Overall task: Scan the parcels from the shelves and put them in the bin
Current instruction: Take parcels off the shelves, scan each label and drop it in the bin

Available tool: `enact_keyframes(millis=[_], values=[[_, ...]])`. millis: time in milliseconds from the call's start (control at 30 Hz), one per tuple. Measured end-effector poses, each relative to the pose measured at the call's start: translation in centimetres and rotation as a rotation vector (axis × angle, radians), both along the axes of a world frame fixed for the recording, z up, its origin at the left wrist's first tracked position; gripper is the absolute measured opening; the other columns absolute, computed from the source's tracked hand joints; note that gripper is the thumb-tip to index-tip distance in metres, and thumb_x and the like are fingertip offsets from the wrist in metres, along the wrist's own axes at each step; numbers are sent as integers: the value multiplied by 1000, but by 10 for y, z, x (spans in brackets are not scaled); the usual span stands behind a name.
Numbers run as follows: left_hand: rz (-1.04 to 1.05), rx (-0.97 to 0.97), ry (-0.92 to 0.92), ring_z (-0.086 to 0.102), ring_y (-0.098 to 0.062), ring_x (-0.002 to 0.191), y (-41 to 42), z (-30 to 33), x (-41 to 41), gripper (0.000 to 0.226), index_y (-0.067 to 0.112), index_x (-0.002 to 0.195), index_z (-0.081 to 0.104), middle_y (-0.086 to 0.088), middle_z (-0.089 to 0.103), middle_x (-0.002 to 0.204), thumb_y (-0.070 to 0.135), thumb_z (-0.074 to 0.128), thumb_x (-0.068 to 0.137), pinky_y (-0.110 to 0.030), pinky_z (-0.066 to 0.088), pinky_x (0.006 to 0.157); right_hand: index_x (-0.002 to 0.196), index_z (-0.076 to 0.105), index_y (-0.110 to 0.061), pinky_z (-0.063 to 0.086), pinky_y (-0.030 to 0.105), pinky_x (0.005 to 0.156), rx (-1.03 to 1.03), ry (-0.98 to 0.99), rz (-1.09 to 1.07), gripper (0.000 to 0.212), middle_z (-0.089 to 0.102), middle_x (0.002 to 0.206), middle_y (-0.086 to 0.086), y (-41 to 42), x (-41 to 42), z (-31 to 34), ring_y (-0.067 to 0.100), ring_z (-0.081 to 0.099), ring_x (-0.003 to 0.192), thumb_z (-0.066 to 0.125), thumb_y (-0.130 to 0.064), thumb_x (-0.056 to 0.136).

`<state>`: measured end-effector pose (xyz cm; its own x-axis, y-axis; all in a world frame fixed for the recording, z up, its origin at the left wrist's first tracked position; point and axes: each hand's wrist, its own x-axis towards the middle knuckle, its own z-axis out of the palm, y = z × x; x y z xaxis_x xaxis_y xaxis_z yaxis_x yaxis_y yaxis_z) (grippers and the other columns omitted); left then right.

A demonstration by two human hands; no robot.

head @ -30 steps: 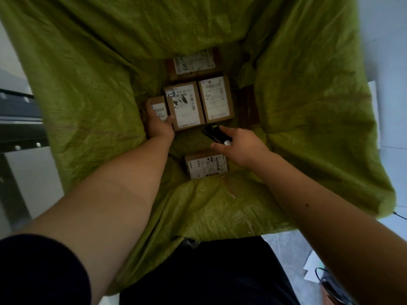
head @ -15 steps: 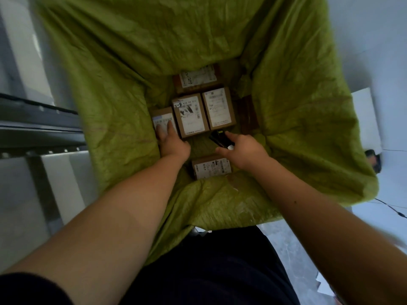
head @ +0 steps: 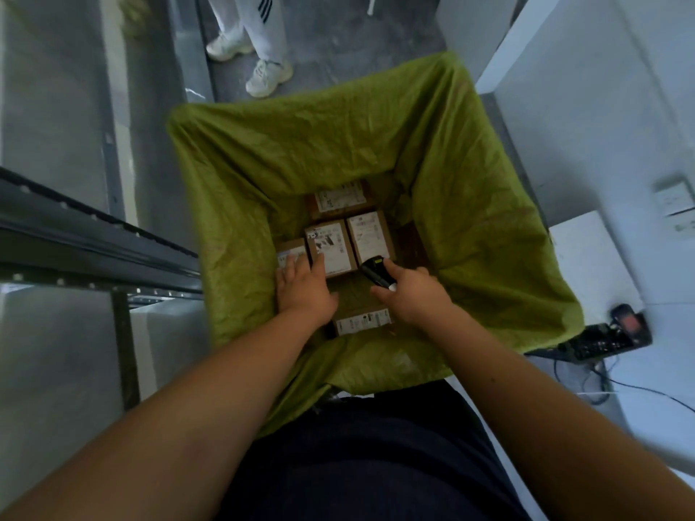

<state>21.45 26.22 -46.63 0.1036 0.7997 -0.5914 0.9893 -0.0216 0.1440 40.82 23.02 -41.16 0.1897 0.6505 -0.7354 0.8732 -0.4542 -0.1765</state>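
Nearest the camera, the person's dark clothing fills the bottom edge, with both bare forearms reaching forward and down into the bin point(head: 489, 204), which is lined with a crinkled green bag. Just beyond the near wall of the bin lies a parcel point(head: 363, 320), label up, between the two wrists. The left hand point(head: 304, 283) is released, fingers straight and spread, fingertips resting on the small parcel point(head: 290, 251) at the left of the pile and on the edge of the middle parcel point(head: 331, 246). The right hand point(head: 411, 295) grasps a black scanner point(head: 376, 271), its fingers curled round the handle and the head pointing toward the boxes. Beside the middle parcel, touching it, sits the right parcel point(head: 370, 235), and behind those two lies the far parcel point(head: 340, 197), all with white labels facing up. To the left stands a dark metal shelf frame point(head: 94, 238); to the right, black devices with cables point(head: 609, 338) lie on the floor. Beyond the bin, another person's white shoes point(head: 269, 77) stand on the grey floor.
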Motion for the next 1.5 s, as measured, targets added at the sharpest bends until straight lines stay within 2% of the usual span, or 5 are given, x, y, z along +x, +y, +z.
enact_keyframes(millis=[233, 767, 1033, 1200, 1500], values=[[10, 165, 60, 2, -36, 160, -8, 52, 9, 89, 25, 167, 12, -12, 13, 173, 49, 60, 96, -56, 2, 129, 161, 19, -47, 47, 52, 106, 112, 22, 229, 80, 49, 143, 17, 10, 30, 18, 39, 49, 128, 49, -76, 92], [636, 516, 195, 7, -30, 160, -175, 208, 13, 87, 34, 164, 18, -6, 20, 172, 69, 52, 93, -55, 4, 129, 166, 14, -31, 39, 45, 105, 366, 360, 866, 70, 54, 145, 15, 4, -18, 131, 39, 41, 133, 38, -58, 106], [1020, 522, 301, -2, -26, 161, -305, 260, -25, 83, 36, 165, 14, -4, 10, 175, 67, 49, 97, -51, 0, 130, 163, 16, -40, 49, 40, 91, 516, 610, 1203, 71, 55, 125, 17, -69, -118, 168, 33, 59, 105, 35, -68, 101], [1127, 556, 472, -1, -28, 161, -399, 274, -22, 86, 34, 166, 7, -6, 11, 174, 73, 41, 98, -51, -1, 130, 162, 15, -45, 48, 42, 96, 543, 681, 1473, 72, 50, 128, 18, -135, -164, 194, 35, 55, 116, 34, -72, 99], [1481, 661, 507, 2, -25, 161, -550, 319, 42, 89, 37, 166, 12, -3, 15, 174, 72, 51, 95, -50, 8, 131, 161, 16, -49, 40, 30, 76, 420, 881, 1775, 72, 46, 114, 4, -276, -170, 245, 19, 50, 95, 46, -68, 99]])
